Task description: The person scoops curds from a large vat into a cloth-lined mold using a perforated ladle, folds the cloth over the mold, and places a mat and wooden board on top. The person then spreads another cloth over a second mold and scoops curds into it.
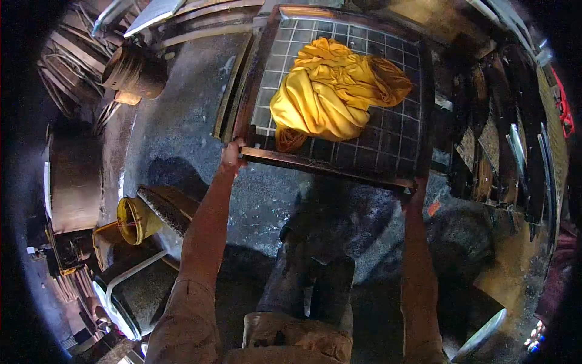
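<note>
A dark wooden frame [330, 166] with a wire grid across it is held out in front of me, tilted slightly. A crumpled yellow cloth [327, 91] lies in a heap on the grid, with brownish folds at its right side and lower left. My left hand [231, 156] is closed around the near left corner of the frame. At the near right corner, my right hand [414, 189] grips the frame; deep shadow hides most of its fingers.
A yellow bucket [134, 221] lies on its side at left, near a dark container with a pale rim [136, 291]. A rusty round can [134, 71] stands farther back. Dark slatted wood [485, 133] lines the right. The concrete floor [254, 200] looks wet or stained.
</note>
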Available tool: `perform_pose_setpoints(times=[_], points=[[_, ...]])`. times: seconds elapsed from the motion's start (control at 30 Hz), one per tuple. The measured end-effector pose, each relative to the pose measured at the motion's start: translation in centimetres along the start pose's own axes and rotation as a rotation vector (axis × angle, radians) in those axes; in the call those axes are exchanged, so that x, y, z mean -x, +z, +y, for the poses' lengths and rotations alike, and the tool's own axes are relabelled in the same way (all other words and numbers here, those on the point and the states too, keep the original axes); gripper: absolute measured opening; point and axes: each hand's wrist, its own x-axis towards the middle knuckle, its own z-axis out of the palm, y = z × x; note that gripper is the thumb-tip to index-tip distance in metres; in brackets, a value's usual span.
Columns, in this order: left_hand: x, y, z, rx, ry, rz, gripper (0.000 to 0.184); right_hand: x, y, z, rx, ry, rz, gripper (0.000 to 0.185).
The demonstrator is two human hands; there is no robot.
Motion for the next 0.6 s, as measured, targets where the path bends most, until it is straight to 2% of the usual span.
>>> perform_pose_setpoints(times=[0.03,0.07,0.13,0.17,0.23,0.33,0.37,0.43,0.57,0.6], points=[[0.1,0.4,0.6,0.099,-0.121,0.051,0.040,-0.5,-0.2,0.0,0.013,0.002,-0.002,0.046],[0.4,0.5,1.1,0.104,-0.116,0.049,0.040,-0.9,-0.5,0.0,0.026,0.004,-0.003,0.045],[0.3,0.7,1.2,0.190,-0.153,0.118,0.030,-1.4,-0.7,0.5,-0.057,-0.116,-0.222,0.052],[-0.1,0.4,0.7,0.195,-0.149,0.116,0.030,-1.5,-0.9,0.4,-0.056,-0.123,-0.224,0.052],[-0.6,-0.4,-0.3,0.342,-0.152,-0.042,0.023,-1.4,-1.3,0.6,-0.012,-0.147,-0.222,0.053],[1.3,0.1,2.2,0.394,-0.076,-0.010,0.019,-5.3,-3.1,1.8,0.059,-0.016,-0.150,0.053],[1.2,0.1,1.9,0.396,-0.078,-0.010,0.019,-3.7,-1.9,1.0,0.061,-0.016,-0.150,0.053],[1.1,0.2,1.6,0.408,-0.129,0.023,0.019,1.8,1.9,-1.5,-0.021,-0.036,-0.184,0.031],[0.7,0.5,1.2,0.417,-0.131,0.065,0.020,1.7,1.7,-1.4,-0.018,-0.075,-0.171,0.030],[0.5,0.3,1.1,0.337,-0.084,-0.011,0.021,1.4,1.3,-1.4,-0.043,-0.078,-0.140,0.030]])
